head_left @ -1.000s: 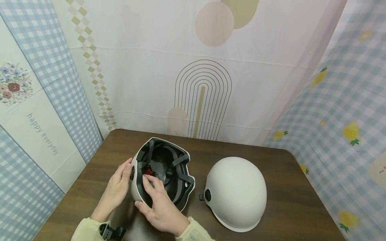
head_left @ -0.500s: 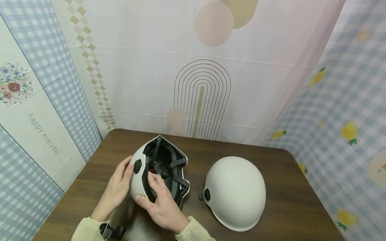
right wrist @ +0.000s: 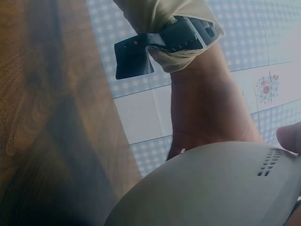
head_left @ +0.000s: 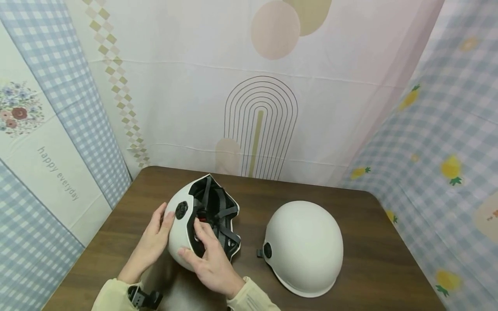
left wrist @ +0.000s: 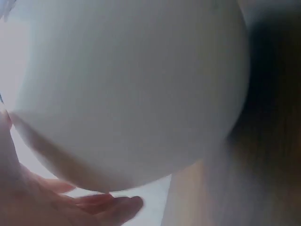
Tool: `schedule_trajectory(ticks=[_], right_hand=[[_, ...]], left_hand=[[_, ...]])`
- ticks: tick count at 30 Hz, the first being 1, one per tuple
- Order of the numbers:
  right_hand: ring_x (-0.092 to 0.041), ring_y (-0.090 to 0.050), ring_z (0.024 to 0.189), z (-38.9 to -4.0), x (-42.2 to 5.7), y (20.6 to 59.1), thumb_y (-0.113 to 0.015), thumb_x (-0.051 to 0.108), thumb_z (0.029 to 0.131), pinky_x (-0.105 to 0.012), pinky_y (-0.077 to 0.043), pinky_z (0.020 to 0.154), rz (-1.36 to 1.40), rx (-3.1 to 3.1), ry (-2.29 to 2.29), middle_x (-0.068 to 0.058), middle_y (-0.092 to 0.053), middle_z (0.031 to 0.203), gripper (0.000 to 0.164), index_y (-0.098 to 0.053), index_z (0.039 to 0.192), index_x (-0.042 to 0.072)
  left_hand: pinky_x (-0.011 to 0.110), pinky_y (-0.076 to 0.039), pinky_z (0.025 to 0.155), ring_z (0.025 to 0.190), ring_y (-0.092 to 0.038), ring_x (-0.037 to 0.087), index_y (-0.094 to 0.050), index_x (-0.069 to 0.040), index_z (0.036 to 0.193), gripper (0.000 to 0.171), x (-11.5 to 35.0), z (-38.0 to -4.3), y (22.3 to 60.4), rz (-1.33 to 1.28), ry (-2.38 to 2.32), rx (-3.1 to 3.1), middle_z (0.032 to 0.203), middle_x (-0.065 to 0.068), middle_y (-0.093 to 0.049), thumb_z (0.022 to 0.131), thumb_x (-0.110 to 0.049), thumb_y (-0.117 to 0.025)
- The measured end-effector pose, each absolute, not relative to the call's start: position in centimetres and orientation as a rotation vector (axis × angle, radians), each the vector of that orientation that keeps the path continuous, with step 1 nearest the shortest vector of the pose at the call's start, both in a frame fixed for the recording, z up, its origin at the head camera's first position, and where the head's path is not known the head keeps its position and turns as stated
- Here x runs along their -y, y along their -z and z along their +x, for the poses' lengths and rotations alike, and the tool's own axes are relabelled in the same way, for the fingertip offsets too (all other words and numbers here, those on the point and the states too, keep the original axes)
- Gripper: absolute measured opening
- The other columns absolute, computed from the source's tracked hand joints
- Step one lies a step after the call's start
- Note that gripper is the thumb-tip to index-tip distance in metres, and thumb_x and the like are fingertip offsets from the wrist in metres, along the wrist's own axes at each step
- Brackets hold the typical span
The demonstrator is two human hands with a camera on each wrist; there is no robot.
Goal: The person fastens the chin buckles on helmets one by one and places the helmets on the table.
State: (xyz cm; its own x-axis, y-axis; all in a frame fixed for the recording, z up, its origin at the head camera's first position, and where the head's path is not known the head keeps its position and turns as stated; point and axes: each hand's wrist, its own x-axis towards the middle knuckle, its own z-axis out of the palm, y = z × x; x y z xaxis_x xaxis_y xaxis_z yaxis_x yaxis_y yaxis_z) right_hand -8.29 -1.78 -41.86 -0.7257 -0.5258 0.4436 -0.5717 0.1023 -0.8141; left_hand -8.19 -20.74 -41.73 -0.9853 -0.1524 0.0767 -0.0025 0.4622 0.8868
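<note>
A white helmet (head_left: 179, 233) lies tilted on its side on the wooden table, its dark padded inside and grey straps (head_left: 227, 211) turned to the right. Beside a round black knob (head_left: 181, 210) on the shell, my left hand (head_left: 151, 239) rests with fairly straight fingers against the outside. My right hand (head_left: 214, 259) grips the near rim, fingers inside the opening and thumb on the white shell. A bit of red shows inside, past the right fingertips. In the left wrist view the smooth shell (left wrist: 141, 94) fills most of the picture, with fingers along its lower edge.
A second white helmet (head_left: 305, 246) sits dome up to the right, with a black round fitting (head_left: 267, 250) on its left side. The brown table (head_left: 373, 259) ends at a hanging cloth (head_left: 186, 108) behind it. Checked cloths hang at both sides.
The gripped helmet has turned so that its opening faces more to the right and more of the white shell and black knob shows. The right hand has shifted slightly right with the rim.
</note>
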Motion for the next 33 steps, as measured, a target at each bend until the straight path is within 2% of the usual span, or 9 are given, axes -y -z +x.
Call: schedule_trajectory(ticks=[5, 8, 12, 16, 20, 24, 29, 33], right_hand=[[-0.016, -0.040, 0.130, -8.3, 1.7, 41.9, -0.060, 0.029, 0.097, -0.034, -0.034, 0.108, 1.111, 2.280, -1.744, -0.001, -0.041, 0.143, 0.068, -0.029, 0.151, 0.002], [-0.017, -0.039, 0.130, -8.1, 1.9, 41.9, -0.059, 0.029, 0.098, -0.037, -0.033, 0.108, 1.050, 2.271, -1.719, -0.002, -0.039, 0.143, 0.064, -0.032, 0.151, 0.006], [-0.017, -0.034, 0.133, -7.6, 2.4, 41.7, -0.060, 0.033, 0.096, -0.043, -0.033, 0.107, 0.896, 2.315, -1.632, 0.001, -0.030, 0.147, 0.068, -0.026, 0.153, 0.017], [-0.017, -0.028, 0.137, -7.4, 2.7, 41.4, -0.064, 0.034, 0.092, -0.044, -0.033, 0.107, 0.793, 2.314, -1.514, 0.001, -0.019, 0.152, 0.084, -0.013, 0.156, 0.019], [-0.020, -0.025, 0.138, -7.7, 2.8, 41.2, -0.068, 0.036, 0.089, -0.045, -0.034, 0.106, 0.784, 2.276, -1.321, -0.004, -0.016, 0.156, 0.091, -0.012, 0.157, 0.016], [-0.025, -0.023, 0.140, -8.1, 2.9, 40.9, -0.066, 0.039, 0.090, -0.050, -0.031, 0.105, 0.799, 2.246, -1.166, -0.010, -0.018, 0.156, 0.085, -0.019, 0.156, 0.013], [-0.026, -0.020, 0.142, -8.6, 3.0, 40.6, -0.056, 0.036, 0.097, -0.056, -0.023, 0.104, 0.830, 2.246, -1.128, -0.007, -0.026, 0.156, 0.070, -0.023, 0.155, 0.013], [-0.028, -0.016, 0.143, -8.6, 3.0, 40.6, -0.051, 0.032, 0.101, -0.060, -0.020, 0.102, 0.856, 2.243, -1.202, -0.005, -0.027, 0.157, 0.065, -0.022, 0.155, 0.013]], left_hand=[[0.060, -0.013, 0.112, 0.144, -0.010, 0.042, -0.001, -0.002, 0.155, 0.079, 20.8, -8.4, 41.6, 0.201, 1.691, 2.596, 0.158, 0.026, -0.009, 0.102, -0.054, -0.029], [0.059, -0.012, 0.112, 0.144, -0.010, 0.042, -0.003, -0.001, 0.155, 0.079, 20.6, -8.3, 41.4, 0.218, 1.699, 2.585, 0.158, 0.026, -0.009, 0.103, -0.053, -0.030], [0.057, -0.014, 0.113, 0.143, -0.013, 0.041, -0.005, 0.000, 0.154, 0.078, 20.3, -8.2, 41.1, 0.248, 1.695, 2.563, 0.157, 0.027, -0.013, 0.103, -0.052, -0.032], [0.057, -0.015, 0.113, 0.143, -0.015, 0.042, -0.006, 0.001, 0.154, 0.080, 19.9, -8.2, 40.9, 0.269, 1.701, 2.555, 0.156, 0.029, -0.014, 0.102, -0.052, -0.034], [0.057, -0.015, 0.113, 0.143, -0.015, 0.042, -0.006, 0.003, 0.153, 0.080, 19.7, -8.2, 40.7, 0.271, 1.707, 2.553, 0.155, 0.030, -0.013, 0.102, -0.051, -0.035], [0.057, -0.015, 0.113, 0.143, -0.014, 0.042, -0.005, 0.002, 0.154, 0.081, 19.6, -8.2, 40.6, 0.281, 1.698, 2.558, 0.155, 0.030, -0.013, 0.102, -0.052, -0.035], [0.059, -0.013, 0.112, 0.143, -0.009, 0.045, 0.001, 0.002, 0.154, 0.087, 19.6, -8.4, 40.5, 0.325, 1.686, 2.598, 0.156, 0.032, -0.005, 0.100, -0.056, -0.035], [0.060, -0.015, 0.111, 0.140, -0.014, 0.048, -0.003, 0.004, 0.153, 0.088, 19.5, -8.4, 40.6, 0.365, 1.656, 2.603, 0.152, 0.034, -0.010, 0.099, -0.058, -0.035]])
